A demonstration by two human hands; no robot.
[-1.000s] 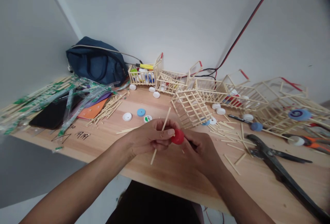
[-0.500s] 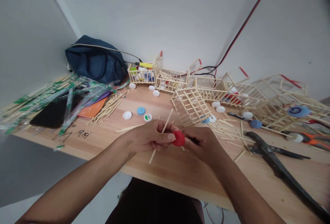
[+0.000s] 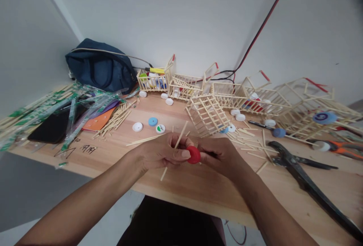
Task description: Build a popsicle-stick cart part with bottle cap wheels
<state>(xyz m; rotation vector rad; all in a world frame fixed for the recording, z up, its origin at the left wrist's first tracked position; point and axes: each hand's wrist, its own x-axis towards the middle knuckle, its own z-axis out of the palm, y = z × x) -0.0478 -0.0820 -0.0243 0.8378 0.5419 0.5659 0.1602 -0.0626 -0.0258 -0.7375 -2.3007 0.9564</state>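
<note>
My left hand (image 3: 172, 151) pinches a red bottle cap (image 3: 193, 155) between thumb and fingers. A thin wooden stick (image 3: 181, 134) runs slantwise through the same hand, its lower end poking out below. My right hand (image 3: 217, 153) is closed right beside the cap, its thumb against or very near the cap's right edge. What the curled right fingers hold, if anything, is hidden. Just beyond the hands lies a small basket of wooden sticks (image 3: 208, 115). A white cap (image 3: 137, 126), a blue cap (image 3: 152, 121) and a white-and-green cap (image 3: 160, 129) rest left of it.
Several stick-built carts (image 3: 153, 81) with cap wheels line the wall. A dark blue bag (image 3: 102, 66), a phone (image 3: 53, 125) and wrapped sticks (image 3: 36, 106) occupy the left. Loose sticks (image 3: 246, 140), large black pliers (image 3: 300, 178) and orange-handled pliers (image 3: 344, 148) lie at right.
The view has shifted slightly. The red cap has tilted so more of its round face shows, still between my hands. The stick stays in my left hand.
</note>
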